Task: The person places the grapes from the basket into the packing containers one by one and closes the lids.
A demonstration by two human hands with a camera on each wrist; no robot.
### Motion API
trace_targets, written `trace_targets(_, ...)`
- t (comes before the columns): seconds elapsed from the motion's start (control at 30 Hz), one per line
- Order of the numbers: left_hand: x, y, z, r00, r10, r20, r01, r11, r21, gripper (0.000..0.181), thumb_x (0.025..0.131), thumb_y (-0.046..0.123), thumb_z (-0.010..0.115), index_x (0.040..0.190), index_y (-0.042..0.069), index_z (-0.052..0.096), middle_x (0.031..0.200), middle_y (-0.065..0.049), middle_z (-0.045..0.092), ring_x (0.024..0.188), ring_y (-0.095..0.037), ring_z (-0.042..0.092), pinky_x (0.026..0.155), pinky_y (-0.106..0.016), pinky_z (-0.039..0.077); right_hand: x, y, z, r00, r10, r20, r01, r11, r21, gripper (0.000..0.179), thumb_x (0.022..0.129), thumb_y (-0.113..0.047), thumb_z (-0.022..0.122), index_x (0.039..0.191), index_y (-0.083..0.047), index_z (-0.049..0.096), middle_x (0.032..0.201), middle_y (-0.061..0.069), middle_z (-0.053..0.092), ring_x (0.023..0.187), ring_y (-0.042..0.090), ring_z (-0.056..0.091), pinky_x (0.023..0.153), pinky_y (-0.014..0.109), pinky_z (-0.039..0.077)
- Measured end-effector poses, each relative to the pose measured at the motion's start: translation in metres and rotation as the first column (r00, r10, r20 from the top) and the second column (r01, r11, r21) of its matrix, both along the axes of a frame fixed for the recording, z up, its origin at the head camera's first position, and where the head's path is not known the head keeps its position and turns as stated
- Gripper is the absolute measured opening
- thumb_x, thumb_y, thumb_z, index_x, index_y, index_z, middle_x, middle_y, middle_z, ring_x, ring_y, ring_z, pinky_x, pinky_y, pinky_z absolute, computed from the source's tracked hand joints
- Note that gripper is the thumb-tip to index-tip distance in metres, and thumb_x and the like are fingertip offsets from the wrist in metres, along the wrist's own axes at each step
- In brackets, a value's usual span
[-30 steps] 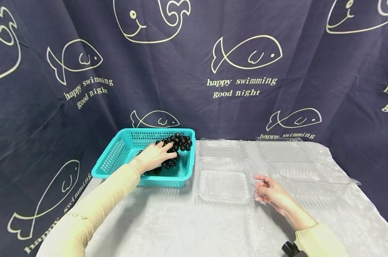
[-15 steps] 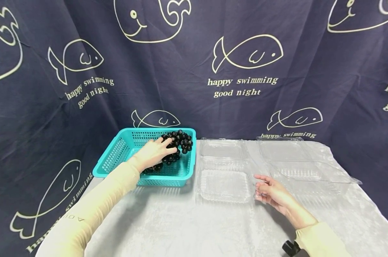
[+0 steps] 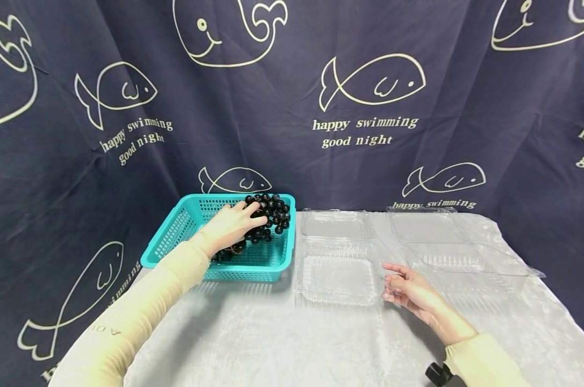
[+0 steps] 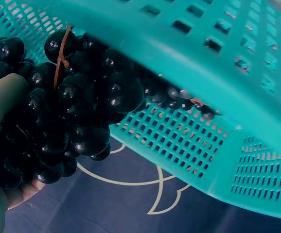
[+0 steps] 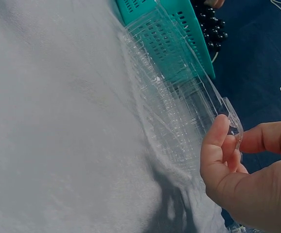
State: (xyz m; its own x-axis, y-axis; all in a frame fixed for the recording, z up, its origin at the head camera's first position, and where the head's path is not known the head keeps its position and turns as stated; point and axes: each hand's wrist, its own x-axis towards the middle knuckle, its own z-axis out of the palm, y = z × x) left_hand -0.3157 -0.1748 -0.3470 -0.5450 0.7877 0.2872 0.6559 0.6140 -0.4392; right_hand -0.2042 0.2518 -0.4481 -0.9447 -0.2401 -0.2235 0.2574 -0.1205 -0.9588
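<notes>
My left hand (image 3: 226,228) reaches into the turquoise basket (image 3: 173,236) and grips a bunch of black grapes (image 3: 277,215). The left wrist view shows thumb and fingers on either side of the bunch (image 4: 77,97), with a brown stem on top. More grapes (image 3: 224,253) lie lower in the basket, partly hidden by that hand and wrist. On the right, my right hand (image 3: 413,293) pinches the edge of a clear plastic container (image 3: 337,279), whose lid lies folded back. Thumb and fingers meet at the rim in the right wrist view.
A second clear hinged container (image 3: 447,263) stands opened to the right, behind the right forearm. The light grey cloth (image 3: 272,344) covers the table. A dark blue curtain (image 3: 292,156) with fish drawings hangs right behind the basket and containers.
The left hand has raised the bunch of grapes slightly, up toward the basket's back right rim. More of the grapes beneath show. The right hand stays at the container's edge.
</notes>
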Motion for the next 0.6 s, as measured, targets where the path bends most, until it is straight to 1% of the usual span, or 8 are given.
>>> trace_targets(0.07,0.001,0.001,0.001,1.000,0.000,-0.009,0.000,1.000,0.005,0.037,0.080,-0.001,0.063,0.107,0.022,0.055,0.116,-0.010,0.052,0.086,-0.030,0.057,0.050,-0.039,0.048,0.000,0.000,0.000,1.000,0.004,0.004,-0.004,1.000,-0.001,0.068,0.085,0.008,0.045,0.142,0.011,0.008,0.085,-0.004,0.049,0.071,0.007,0.049,0.072,0.025,0.053)
trace_targets(0.27,0.002,0.004,0.007,1.000,-0.013,-0.020,0.013,1.000,0.029,0.037,0.078,-0.004,0.061,0.104,0.021,0.055,0.107,-0.009,0.051,0.079,-0.029,0.054,0.046,-0.038,0.045,0.001,0.000,-0.001,1.000,-0.003,0.011,0.003,1.000,-0.009,0.068,0.085,0.008,0.045,0.142,0.010,0.009,0.086,-0.004,0.050,0.071,0.006,0.050,0.073,0.024,0.054)
trace_targets(0.4,0.002,0.004,0.012,1.000,-0.005,-0.027,0.006,0.999,0.037,0.035,0.078,-0.003,0.061,0.103,0.020,0.054,0.107,-0.009,0.052,0.077,-0.029,0.053,0.046,-0.037,0.044,0.001,0.000,-0.001,1.000,-0.001,0.011,0.001,1.000,-0.011,0.069,0.084,0.008,0.045,0.142,0.010,0.009,0.086,-0.004,0.050,0.072,0.006,0.050,0.073,0.024,0.054)
trace_targets(0.6,0.002,0.004,0.020,0.997,-0.010,-0.072,0.015,0.998,0.068,0.033,0.079,-0.002,0.061,0.103,0.019,0.053,0.108,-0.010,0.052,0.079,-0.030,0.054,0.047,-0.038,0.046,0.000,0.000,0.000,1.000,0.000,0.000,0.000,1.000,-0.002,0.069,0.083,0.009,0.045,0.142,0.010,0.009,0.087,-0.003,0.050,0.072,0.007,0.050,0.073,0.024,0.054)
